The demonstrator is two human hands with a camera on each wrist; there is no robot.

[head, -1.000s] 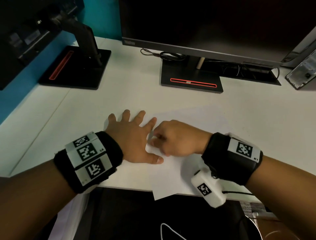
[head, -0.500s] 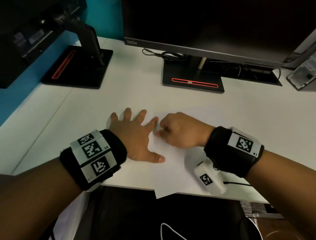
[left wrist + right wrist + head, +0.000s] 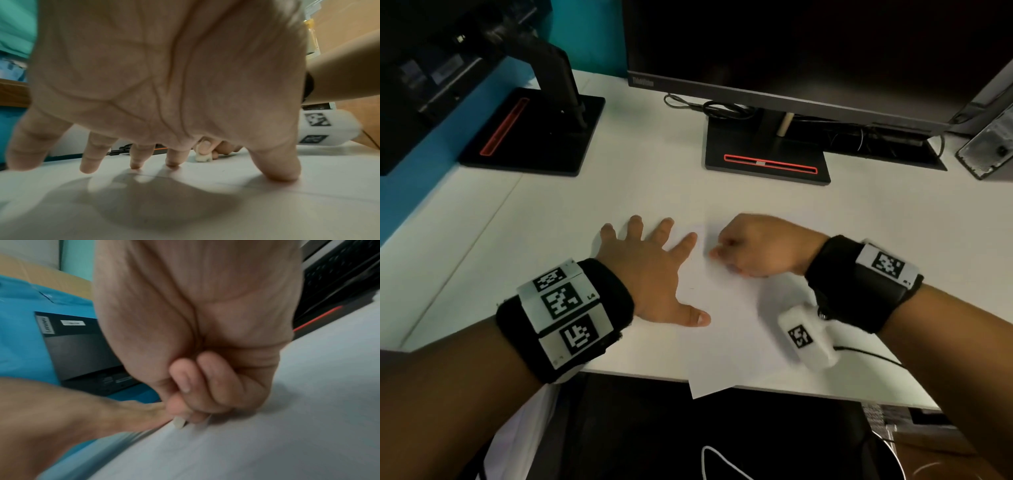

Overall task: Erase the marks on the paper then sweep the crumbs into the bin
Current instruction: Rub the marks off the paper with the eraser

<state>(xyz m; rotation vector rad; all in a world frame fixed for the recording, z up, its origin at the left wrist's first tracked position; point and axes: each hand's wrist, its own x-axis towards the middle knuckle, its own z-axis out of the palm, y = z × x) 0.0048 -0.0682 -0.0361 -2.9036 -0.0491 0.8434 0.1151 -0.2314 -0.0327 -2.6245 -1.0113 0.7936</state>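
A white sheet of paper [image 3: 726, 329] lies on the white desk, its near corner hanging over the front edge. My left hand [image 3: 650, 270] lies flat with fingers spread, pressing the paper's left part; the spread fingers [image 3: 133, 155] show in the left wrist view. My right hand [image 3: 753, 246] is curled just right of the left index finger and pinches a small white eraser [image 3: 203, 157] against the paper; the eraser's tip [image 3: 179, 422] peeks from under the fingers. I see no clear marks on the paper. No bin is in view.
A monitor on a black stand [image 3: 767, 161] rises at the back of the desk [image 3: 585, 212], with cables behind it. A second black stand [image 3: 530, 137] sits at the back left. A grey device [image 3: 989, 147] stands at the far right. Dark space lies below the desk's front edge.
My right hand with the eraser has slid away from me and slightly right across the paper. The left hand stays flat in the same place.
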